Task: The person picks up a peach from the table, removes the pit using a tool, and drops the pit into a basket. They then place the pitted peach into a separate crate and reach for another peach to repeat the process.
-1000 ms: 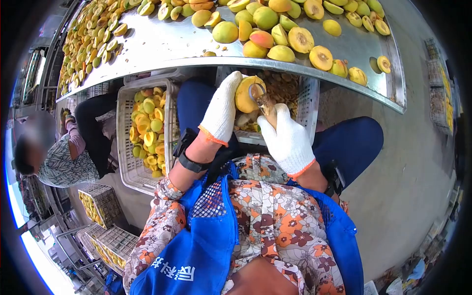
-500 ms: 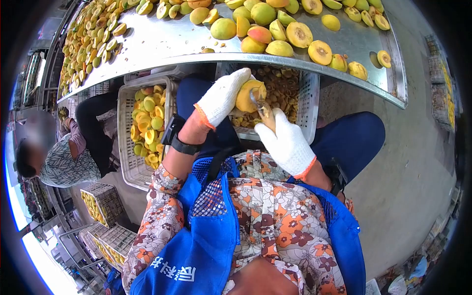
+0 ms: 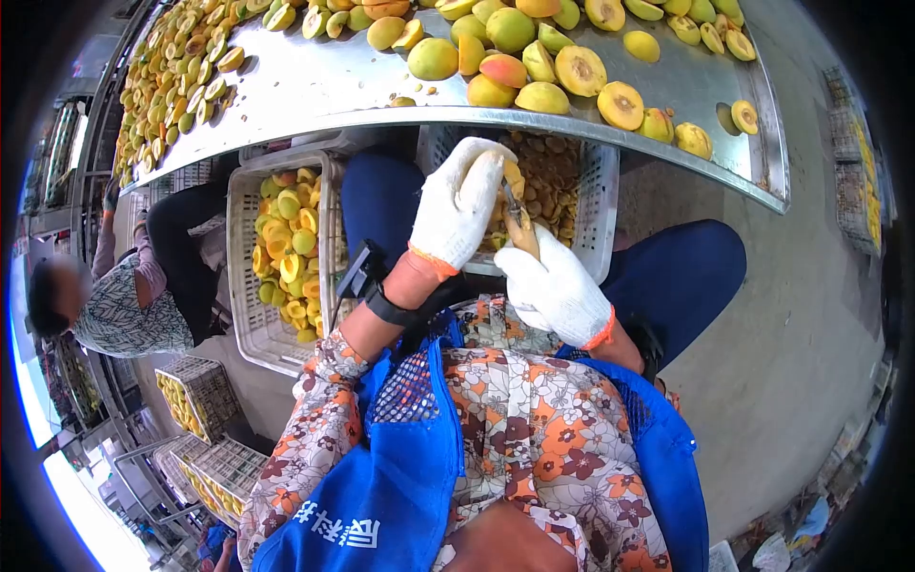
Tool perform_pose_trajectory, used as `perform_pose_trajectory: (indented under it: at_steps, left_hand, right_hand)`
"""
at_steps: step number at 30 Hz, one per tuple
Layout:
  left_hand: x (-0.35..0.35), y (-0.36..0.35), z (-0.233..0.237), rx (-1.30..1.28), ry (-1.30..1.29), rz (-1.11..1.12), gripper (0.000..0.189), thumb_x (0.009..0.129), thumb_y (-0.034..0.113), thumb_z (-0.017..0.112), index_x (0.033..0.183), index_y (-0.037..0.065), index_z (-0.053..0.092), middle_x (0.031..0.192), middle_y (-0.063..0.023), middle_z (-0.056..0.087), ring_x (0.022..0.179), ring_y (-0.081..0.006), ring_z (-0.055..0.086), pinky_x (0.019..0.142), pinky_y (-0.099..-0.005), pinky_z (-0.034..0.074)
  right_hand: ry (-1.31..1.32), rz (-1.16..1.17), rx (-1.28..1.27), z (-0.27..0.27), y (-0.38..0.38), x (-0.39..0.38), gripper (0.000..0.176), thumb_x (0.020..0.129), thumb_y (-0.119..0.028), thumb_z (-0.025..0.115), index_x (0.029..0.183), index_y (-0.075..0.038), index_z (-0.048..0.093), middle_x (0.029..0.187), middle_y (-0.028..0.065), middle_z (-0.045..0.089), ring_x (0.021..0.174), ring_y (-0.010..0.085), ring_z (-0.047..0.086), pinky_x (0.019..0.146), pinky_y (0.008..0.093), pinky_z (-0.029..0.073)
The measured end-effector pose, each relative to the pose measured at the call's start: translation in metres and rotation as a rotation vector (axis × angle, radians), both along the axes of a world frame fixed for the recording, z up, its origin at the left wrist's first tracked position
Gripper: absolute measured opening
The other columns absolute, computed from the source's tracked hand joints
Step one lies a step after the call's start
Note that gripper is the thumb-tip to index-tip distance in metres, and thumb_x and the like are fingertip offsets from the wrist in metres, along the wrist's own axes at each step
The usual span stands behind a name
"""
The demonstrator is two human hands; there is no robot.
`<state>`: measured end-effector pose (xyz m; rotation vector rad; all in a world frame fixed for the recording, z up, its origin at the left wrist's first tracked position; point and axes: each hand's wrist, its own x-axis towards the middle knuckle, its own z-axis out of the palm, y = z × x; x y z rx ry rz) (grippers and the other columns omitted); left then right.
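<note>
My left hand [image 3: 461, 202], in a white knit glove with an orange cuff, is wrapped round a yellow fruit half [image 3: 513, 177], most of it hidden by the fingers. In my right hand [image 3: 560, 291], gloved the same way, is a tool with a pale wooden handle [image 3: 519, 231]; its metal end touches the fruit. Both hands are over a white crate [image 3: 598, 205] that holds brown pits and scraps. To the left, another white crate [image 3: 250, 319] holds yellow-green fruit halves.
A metal table [image 3: 315, 88] crosses the top, bearing many cut fruits [image 3: 579, 70]. At the left sits another person [image 3: 133, 305]. Stacked crates of fruit [image 3: 205, 396] stand at the lower left, others [image 3: 851, 138] at the far right.
My left hand has turned, so its back now covers most of the fruit. My right hand and the tool have shifted slightly down. The other person's arm has moved toward the table.
</note>
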<state>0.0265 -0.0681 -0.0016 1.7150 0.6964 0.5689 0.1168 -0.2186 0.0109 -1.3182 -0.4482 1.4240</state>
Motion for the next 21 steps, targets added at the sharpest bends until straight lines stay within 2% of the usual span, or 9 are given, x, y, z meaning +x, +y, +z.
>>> perform_pose_trajectory:
  at_steps: [1,3,7,9,10,15,17,18,21]
  left_hand:
    - [0.001,-0.001,-0.004,0.006,0.01,0.019,0.027,0.108,0.021,0.046,0.109,0.005,0.067,0.094,-0.0019,0.067,0.079,-0.0064,0.057,0.07,-0.0238,0.049]
    - [-0.001,0.003,-0.005,-0.014,0.045,-0.026,0.026,0.108,0.022,0.047,0.109,0.005,0.067,0.094,-0.0019,0.067,0.079,-0.0063,0.057,0.07,-0.024,0.049]
    - [0.0,0.007,-0.016,-0.069,0.147,-0.084,0.026,0.107,0.023,0.049,0.107,0.004,0.067,0.091,-0.0019,0.068,0.077,-0.0063,0.057,0.069,-0.0248,0.049]
    - [0.001,-0.002,-0.023,-0.007,0.114,-0.016,0.026,0.107,0.023,0.049,0.107,0.004,0.067,0.089,-0.0027,0.068,0.076,-0.0069,0.058,0.069,-0.0251,0.05]
    - [0.0,-0.006,-0.025,0.052,0.083,0.049,0.026,0.107,0.023,0.049,0.106,0.004,0.067,0.088,-0.0035,0.069,0.076,-0.0075,0.059,0.068,-0.0255,0.05]
    - [-0.003,-0.006,-0.026,-0.046,0.149,-0.002,0.026,0.107,0.023,0.048,0.108,0.003,0.066,0.089,-0.0056,0.069,0.079,-0.0083,0.061,0.07,-0.0269,0.051]
    - [-0.002,-0.013,-0.028,0.255,-0.038,0.095,0.026,0.106,0.022,0.047,0.11,0.004,0.066,0.092,-0.0059,0.069,0.081,-0.0095,0.062,0.072,-0.0274,0.051]
    - [-0.003,-0.013,-0.027,0.255,-0.036,0.095,0.026,0.106,0.022,0.047,0.11,0.004,0.066,0.092,-0.0059,0.069,0.081,-0.0095,0.062,0.072,-0.0274,0.051]
    - [-0.007,-0.006,-0.029,-0.09,-0.083,0.027,0.038,0.109,0.031,0.04,0.113,0.002,0.064,0.096,-0.0071,0.069,0.085,-0.0133,0.063,0.081,-0.027,0.051]
  right_hand:
    - [-0.001,-0.001,0.004,-0.002,-0.002,0.002,0.022,0.1,-0.021,0.061,0.113,-0.004,0.057,0.071,0.0018,0.056,0.057,0.0105,0.053,0.051,0.0279,0.043]
    - [0.44,0.036,-0.006,-0.005,-0.006,0.005,0.02,0.103,-0.02,0.058,0.118,-0.008,0.055,0.067,-0.0022,0.051,0.05,0.0064,0.047,0.044,0.0237,0.036]
    - [0.493,0.009,-0.054,-0.011,-0.007,-0.003,0.015,0.104,-0.022,0.058,0.112,-0.012,0.053,0.066,-0.0023,0.049,0.045,0.0056,0.04,0.039,0.0227,0.028]
    - [0.269,0.0,-0.084,-0.007,-0.005,-0.007,0.014,0.104,-0.024,0.057,0.111,-0.012,0.054,0.067,-0.0022,0.049,0.045,0.0056,0.04,0.038,0.0224,0.027]
    - [0.27,0.0,-0.084,-0.009,-0.006,-0.007,0.014,0.104,-0.024,0.057,0.111,-0.012,0.054,0.067,-0.0022,0.049,0.045,0.0056,0.04,0.038,0.0224,0.027]
    - [0.475,0.065,-0.026,-0.022,-0.012,-0.002,0.018,0.108,-0.028,0.05,0.112,-0.012,0.055,0.068,-0.0036,0.047,0.047,0.0056,0.041,0.039,0.0226,0.028]
    - [0.47,0.063,-0.045,-0.017,-0.009,-0.006,0.017,0.108,-0.027,0.05,0.112,-0.012,0.055,0.068,-0.0031,0.047,0.047,0.0056,0.041,0.039,0.0225,0.028]
    - [0.464,0.057,-0.062,-0.014,-0.007,-0.007,0.016,0.108,-0.026,0.05,0.112,-0.012,0.055,0.068,-0.0026,0.046,0.047,0.0055,0.041,0.039,0.0224,0.028]
    - [0.585,0.049,0.019,-0.014,-0.006,-0.006,0.012,0.107,-0.022,0.051,0.11,-0.011,0.055,0.068,-0.0019,0.046,0.046,0.0049,0.04,0.038,0.0221,0.028]
